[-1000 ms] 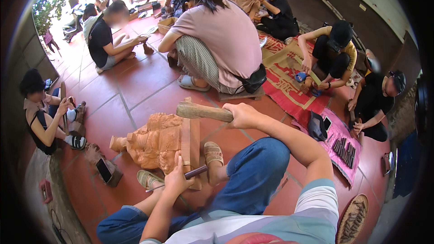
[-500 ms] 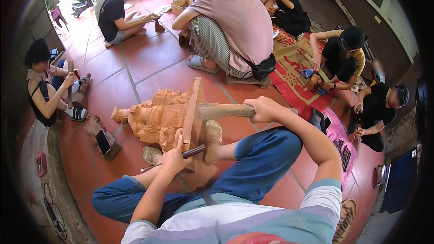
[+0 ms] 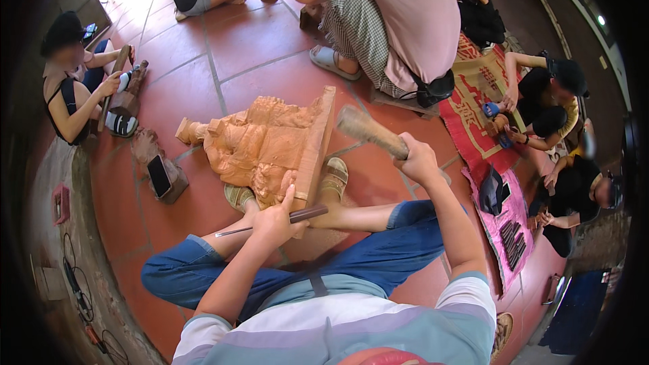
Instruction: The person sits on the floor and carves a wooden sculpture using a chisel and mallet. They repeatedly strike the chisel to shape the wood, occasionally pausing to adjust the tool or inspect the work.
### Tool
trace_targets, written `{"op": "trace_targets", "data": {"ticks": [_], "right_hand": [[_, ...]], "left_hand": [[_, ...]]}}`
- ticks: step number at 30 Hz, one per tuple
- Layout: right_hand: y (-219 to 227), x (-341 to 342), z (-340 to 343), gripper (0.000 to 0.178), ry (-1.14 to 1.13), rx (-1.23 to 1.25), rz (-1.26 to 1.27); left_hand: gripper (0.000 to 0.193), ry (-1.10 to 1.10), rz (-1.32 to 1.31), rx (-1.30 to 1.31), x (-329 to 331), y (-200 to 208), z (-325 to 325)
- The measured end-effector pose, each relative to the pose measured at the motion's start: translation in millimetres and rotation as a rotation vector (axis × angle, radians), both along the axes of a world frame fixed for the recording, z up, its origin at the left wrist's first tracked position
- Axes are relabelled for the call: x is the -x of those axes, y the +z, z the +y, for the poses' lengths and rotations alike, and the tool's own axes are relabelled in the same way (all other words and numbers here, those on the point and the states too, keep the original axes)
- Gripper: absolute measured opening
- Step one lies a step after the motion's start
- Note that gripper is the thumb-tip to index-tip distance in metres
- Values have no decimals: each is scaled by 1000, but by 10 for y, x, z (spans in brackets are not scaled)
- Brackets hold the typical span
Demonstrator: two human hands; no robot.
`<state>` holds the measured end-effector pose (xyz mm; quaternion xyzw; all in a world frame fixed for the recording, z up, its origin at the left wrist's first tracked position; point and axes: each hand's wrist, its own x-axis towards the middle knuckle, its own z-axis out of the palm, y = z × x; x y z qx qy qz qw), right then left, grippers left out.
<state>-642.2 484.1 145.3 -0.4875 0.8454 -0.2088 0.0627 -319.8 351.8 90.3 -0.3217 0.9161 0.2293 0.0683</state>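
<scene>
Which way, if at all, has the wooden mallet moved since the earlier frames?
Yes: the wooden mallet has shifted right, judged against the stationary smartphone at left.

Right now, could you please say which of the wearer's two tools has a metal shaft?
The chisel in the left hand: its shaft is silvery; the mallet in the right hand looks wooden.

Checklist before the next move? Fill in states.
1. Mallet gripped by its handle in the right hand: ok.
2. Chisel gripped in the left hand: ok.
3. Chisel tip on the carving: not ok; it points left, off the carving.
4. Chisel blade clear of the left leg: cannot tell; they overlap in view.
5. Carving steady: cannot tell; it lies on its side near the sandals.
6. Phone off the carving: ok, on a separate block.
</scene>
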Motion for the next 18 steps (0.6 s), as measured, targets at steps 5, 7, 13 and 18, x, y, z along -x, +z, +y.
{"op": "trace_targets", "data": {"ticks": [5,7,13,18], "right_hand": [[-22,-127,-30,35,-193,314,-599],[-104,-159,40,35,-285,382,-1008],[66,321,54,17,-358,778,-1584],[1371,949,516,17,-204,1853,-708]], "left_hand": [[98,24,112,-62,-27,-124,-9],[101,11,68,-76,56,-81,-5],[103,37,11,-137,112,-33,-14],[107,64,53,-105,217,405,-260]]}}
